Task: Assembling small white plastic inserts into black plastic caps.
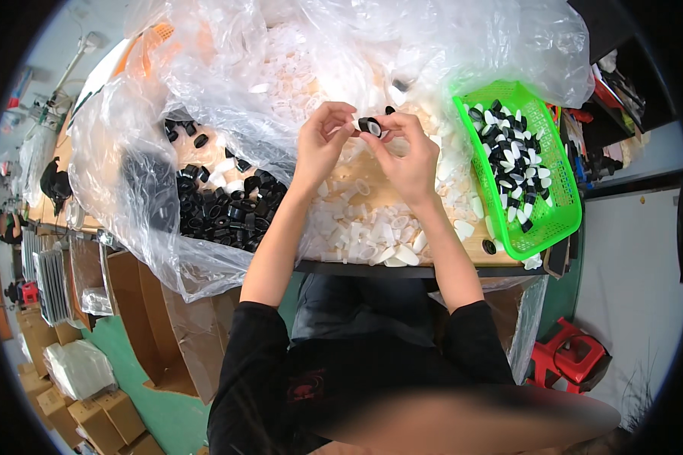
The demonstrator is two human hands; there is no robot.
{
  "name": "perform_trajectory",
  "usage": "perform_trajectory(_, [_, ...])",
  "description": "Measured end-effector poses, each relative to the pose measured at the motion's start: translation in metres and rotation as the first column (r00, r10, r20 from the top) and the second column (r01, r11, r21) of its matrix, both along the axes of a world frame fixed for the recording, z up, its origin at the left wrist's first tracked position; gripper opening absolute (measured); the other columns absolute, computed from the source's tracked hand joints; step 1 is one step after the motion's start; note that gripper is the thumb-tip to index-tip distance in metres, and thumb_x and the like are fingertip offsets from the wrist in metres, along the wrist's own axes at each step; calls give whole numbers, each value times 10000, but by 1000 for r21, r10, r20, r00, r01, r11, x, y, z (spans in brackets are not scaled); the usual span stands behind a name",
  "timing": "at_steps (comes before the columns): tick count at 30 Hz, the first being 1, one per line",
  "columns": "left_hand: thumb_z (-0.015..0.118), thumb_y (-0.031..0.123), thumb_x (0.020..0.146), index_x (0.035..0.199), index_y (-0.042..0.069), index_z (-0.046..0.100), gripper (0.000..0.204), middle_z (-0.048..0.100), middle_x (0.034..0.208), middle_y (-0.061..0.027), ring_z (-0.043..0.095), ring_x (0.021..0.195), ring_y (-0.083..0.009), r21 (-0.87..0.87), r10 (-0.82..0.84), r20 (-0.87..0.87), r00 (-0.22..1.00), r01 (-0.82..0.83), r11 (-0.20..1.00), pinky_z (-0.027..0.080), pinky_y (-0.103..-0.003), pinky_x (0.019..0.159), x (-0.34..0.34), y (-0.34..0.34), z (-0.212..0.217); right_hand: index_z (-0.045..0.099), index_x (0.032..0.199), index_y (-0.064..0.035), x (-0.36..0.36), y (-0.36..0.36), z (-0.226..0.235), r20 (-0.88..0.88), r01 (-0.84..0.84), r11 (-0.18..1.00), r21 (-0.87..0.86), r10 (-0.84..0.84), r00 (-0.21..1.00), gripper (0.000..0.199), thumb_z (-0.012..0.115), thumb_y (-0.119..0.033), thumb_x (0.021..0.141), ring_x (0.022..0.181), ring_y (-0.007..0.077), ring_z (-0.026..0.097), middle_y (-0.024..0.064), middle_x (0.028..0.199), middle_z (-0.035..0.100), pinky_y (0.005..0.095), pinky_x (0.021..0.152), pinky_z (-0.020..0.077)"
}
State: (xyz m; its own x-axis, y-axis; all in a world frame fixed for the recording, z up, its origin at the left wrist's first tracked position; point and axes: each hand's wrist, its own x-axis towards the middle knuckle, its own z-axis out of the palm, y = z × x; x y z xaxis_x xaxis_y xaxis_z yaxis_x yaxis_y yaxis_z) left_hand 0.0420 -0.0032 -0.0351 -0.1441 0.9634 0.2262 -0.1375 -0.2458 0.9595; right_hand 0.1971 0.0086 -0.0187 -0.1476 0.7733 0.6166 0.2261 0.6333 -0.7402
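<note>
Above the middle of the table, my two hands meet at a small black oval ring (pixel 367 125) with a white piece in it. My right hand (pixel 407 152) pinches the ring between thumb and fingers. My left hand (pixel 325 140) is closed at the ring's left side, its fingertips on a small white piece (pixel 356 123). Loose white and translucent plastic pieces (pixel 372 231) lie below my hands. Left of my left forearm, a heap of black rings (pixel 231 212) rests on a clear plastic bag (pixel 122 220).
At the right stands a bright green basket (pixel 563 178) with assembled black-and-white pieces (pixel 514 155). More clear plastic sheeting (pixel 463 38) is bunched along the far side. Below the table are an open cardboard box (pixel 140 311) at left and a red stool (pixel 569 353) at right.
</note>
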Motion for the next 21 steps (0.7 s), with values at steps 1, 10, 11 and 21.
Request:
perform_trajectory(1, [553, -58, 920, 1068, -31, 595, 157, 597, 952, -46, 614, 894, -115, 0, -1, 1, 1000, 1, 1000, 544, -269, 813, 0, -1, 5, 605, 985, -24, 2, 1, 0, 1, 1, 1000, 0, -1, 1000, 302, 806, -49, 761, 732, 126, 655, 90, 966, 711, 255, 676, 530])
perform_trajectory(10, [643, 77, 928, 955, -20, 610, 107, 639, 983, -76, 633, 890, -135, 4, -154, 96, 983, 154, 988, 549, -303, 821, -3, -3, 6, 664, 967, 20, 10, 8, 0, -270, -242, 921, -304, 161, 949, 185, 759, -29, 816, 802, 113, 655, 66, 951, 700, 241, 732, 529])
perform_trajectory(11, [632, 71, 933, 939, -20, 603, 95, 635, 998, -85, 634, 893, -139, 25, -147, 114, 983, 145, 989, 556, -315, 835, -2, -3, 6, 664, 973, 29, 10, 9, -1, -326, -289, 894, -343, 175, 929, 181, 751, -25, 824, 833, 115, 657, 72, 959, 699, 238, 756, 528])
perform_trajectory(21, [594, 90, 959, 913, -9, 603, 109, 649, 1013, -113, 658, 904, -166, 23, -127, 157, 979, 125, 992, 555, -336, 871, -1, -7, 11, 677, 1041, 31, 15, 14, -3, -448, -408, 795, -449, 195, 873, 204, 720, -30, 851, 862, 125, 674, 81, 970, 702, 247, 789, 538])
